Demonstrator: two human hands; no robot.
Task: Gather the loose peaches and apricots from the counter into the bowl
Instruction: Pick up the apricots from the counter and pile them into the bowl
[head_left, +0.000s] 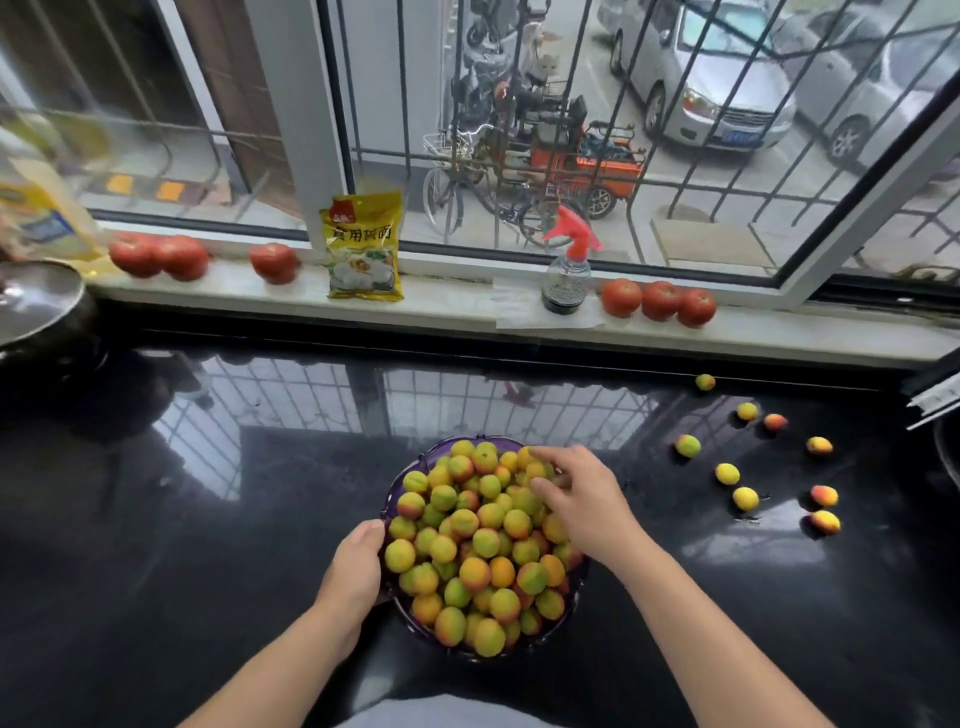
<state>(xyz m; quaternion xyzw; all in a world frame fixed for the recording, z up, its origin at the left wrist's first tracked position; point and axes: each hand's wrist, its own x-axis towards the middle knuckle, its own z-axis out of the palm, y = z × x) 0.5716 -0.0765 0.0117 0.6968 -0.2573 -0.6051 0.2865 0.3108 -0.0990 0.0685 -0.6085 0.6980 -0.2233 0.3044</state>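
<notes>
Nine loose fruits (746, 498) are lying scattered at the right of the frame on the black counter (208, 519). My left hand (356, 564) is gripping the purple bowl (400, 491) rim, lower centre. My right hand (584, 499) is hovering over the heaped fruit, fingers loosely spread, holding nothing

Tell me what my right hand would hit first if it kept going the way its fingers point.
Probably the fruit heaped at the far edge of the bowl; the right hand points up-left across the pile.
</notes>
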